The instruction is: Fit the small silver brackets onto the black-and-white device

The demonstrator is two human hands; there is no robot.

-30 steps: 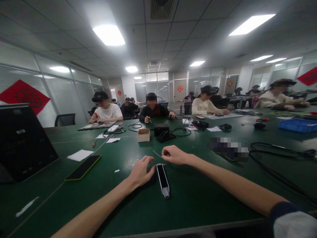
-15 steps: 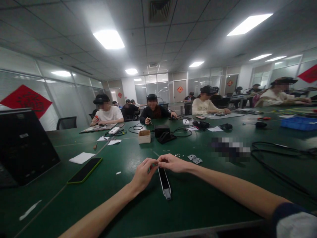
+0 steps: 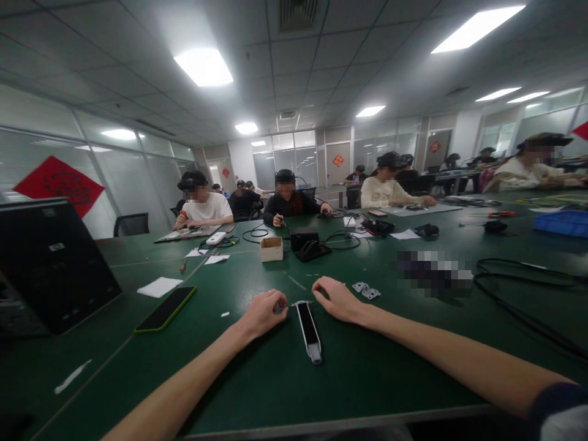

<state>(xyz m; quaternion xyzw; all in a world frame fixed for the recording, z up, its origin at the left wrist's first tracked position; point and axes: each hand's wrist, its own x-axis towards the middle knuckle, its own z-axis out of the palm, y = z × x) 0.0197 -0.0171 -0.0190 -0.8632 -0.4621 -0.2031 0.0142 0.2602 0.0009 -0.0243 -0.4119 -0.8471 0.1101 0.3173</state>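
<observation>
A narrow device with a long black face and white edges (image 3: pixel 309 327) lies on the green table between my hands. Its near end is grey, and small thin parts show at its far end. On the left side of that far end is my left hand (image 3: pixel 263 313), thumb and forefinger curled close together; anything between them is too small to make out. My right hand (image 3: pixel 339 300) rests on the other side, apart from the device, its fingers loosely bent and somewhat spread. Beyond the right hand lie small grey plates (image 3: pixel 366 290).
A green-edged phone (image 3: pixel 165 310) and white paper (image 3: pixel 160 287) lie to the left, near a black computer case (image 3: pixel 57 263). Ahead are a small open box (image 3: pixel 271 250) and a black stand (image 3: pixel 304 240). Black cables (image 3: pixel 514 306) spread at right. Several people sit opposite.
My hands, which met over the device's far end, have drawn apart to either side. The device's far end is now uncovered. The view has shifted slightly.
</observation>
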